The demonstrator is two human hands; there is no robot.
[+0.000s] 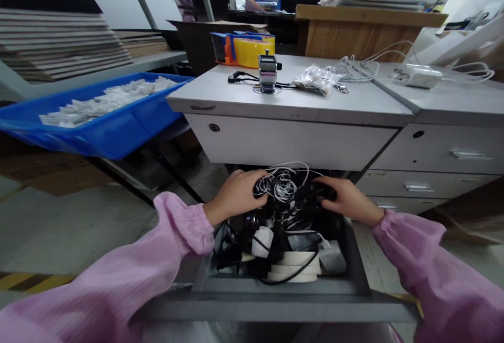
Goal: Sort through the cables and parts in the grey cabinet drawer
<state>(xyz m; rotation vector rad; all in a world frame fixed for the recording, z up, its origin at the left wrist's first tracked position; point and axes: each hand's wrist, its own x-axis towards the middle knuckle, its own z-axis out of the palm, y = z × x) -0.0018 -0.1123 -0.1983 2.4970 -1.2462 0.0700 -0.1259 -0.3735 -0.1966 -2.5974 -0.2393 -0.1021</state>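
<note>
An open drawer holds tangled black and white cables, white adapters and a stack of cream tape rolls. At the drawer's back left, my left hand has its fingers closed round a black cable bundle, beside a coiled white cable. My right hand grips black cables at the back right, thumb below and fingers above. Both hands are partly over the heap of cables.
Above the drawer is a white desktop with a yellow tape roll, a small metal device, plastic bags and a white adapter. A blue bin of white packets stands left. People in pink are behind.
</note>
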